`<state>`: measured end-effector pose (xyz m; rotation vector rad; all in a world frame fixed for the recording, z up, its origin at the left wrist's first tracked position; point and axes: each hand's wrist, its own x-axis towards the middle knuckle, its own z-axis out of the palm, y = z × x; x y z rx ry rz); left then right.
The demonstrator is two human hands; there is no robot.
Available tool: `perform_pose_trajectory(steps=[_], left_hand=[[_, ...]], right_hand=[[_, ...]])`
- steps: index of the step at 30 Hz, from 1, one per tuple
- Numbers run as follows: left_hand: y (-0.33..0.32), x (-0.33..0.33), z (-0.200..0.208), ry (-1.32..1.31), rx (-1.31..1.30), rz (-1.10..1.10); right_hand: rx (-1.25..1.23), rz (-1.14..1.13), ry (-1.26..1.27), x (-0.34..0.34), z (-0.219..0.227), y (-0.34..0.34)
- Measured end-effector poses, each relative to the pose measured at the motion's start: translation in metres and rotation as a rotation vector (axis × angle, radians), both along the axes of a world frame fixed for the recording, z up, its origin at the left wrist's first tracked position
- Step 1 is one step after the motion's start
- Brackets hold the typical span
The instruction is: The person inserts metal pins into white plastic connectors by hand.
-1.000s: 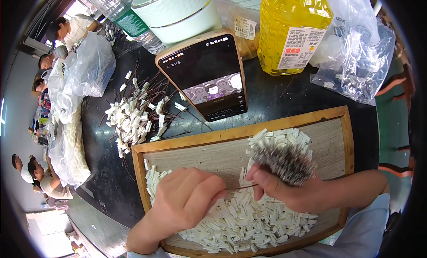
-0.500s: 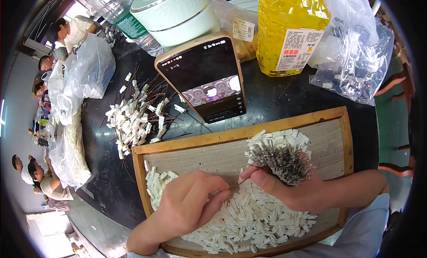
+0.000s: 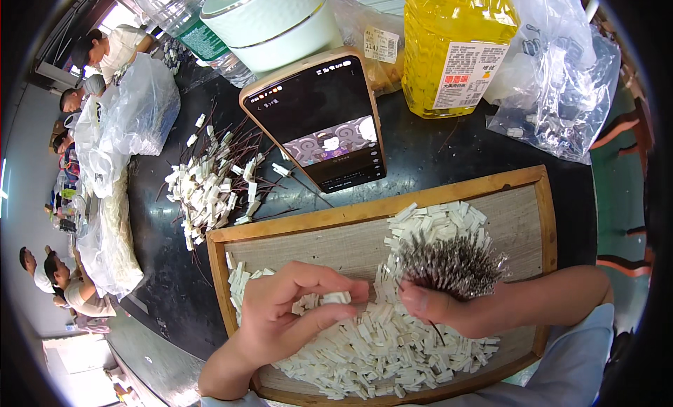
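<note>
My left hand [image 3: 280, 312] pinches a small white plastic connector housing [image 3: 335, 297] between thumb and fingertips, above the wooden-framed tray [image 3: 315, 246]. To its right, my right hand [image 3: 449, 312] is closed round a thick bundle of thin dark wires [image 3: 456, 267] with shiny metal terminals fanning out at the top. One dark wire end sticks out below the right thumb. Under both hands lies a spread of loose white connector housings [image 3: 392, 358], with more heaped at the tray's upper right.
Left of the tray is a pile of white connectors on dark wires [image 3: 210, 190]. A lit phone [image 3: 329, 126] leans against a pale green container [image 3: 270, 28]. A yellow bottle [image 3: 456, 28] and clear bags [image 3: 554, 98] stand behind. Several people sit far left beyond plastic bags [image 3: 133, 119].
My left hand now holds a connector housing in view, its fingers opened wider around it. The wire bundle in my right hand has tilted rightward, and the right hand has turned slightly.
</note>
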<state>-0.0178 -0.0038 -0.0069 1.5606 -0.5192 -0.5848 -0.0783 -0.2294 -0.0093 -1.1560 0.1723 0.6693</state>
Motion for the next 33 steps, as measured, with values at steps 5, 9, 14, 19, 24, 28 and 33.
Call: perform_pose_trajectory(steps=[5, 9, 14, 19, 24, 28, 33], left_hand=[[-0.002, 0.01, 0.002, -0.268, 0.094, -0.085], [-0.006, 0.017, 0.005, -0.425, 0.121, -0.169], [-0.005, 0.014, 0.001, -0.384, 0.06, -0.184], [-0.004, 0.015, 0.001, -0.375, 0.056, -0.211], [-0.003, 0.017, 0.004, -0.398, 0.061, -0.235], [-0.007, 0.012, 0.007, -0.418, 0.063, -0.171], [-0.008, 0.006, 0.001, -0.41, -0.03, -0.237]], right_hand=[[0.153, 0.085, 0.015, -0.005, -0.017, 0.007], [0.076, 0.315, 0.0, 0.002, -0.01, -0.002], [-0.073, 0.511, -0.051, 0.007, -0.003, -0.005], [0.055, 0.333, -0.054, 0.001, -0.009, -0.002], [-0.031, 0.158, -0.115, 0.002, -0.004, 0.002], [-0.139, 0.197, -0.153, 0.002, -0.006, 0.001], [-0.166, 0.231, -0.222, -0.003, -0.008, -0.001]])
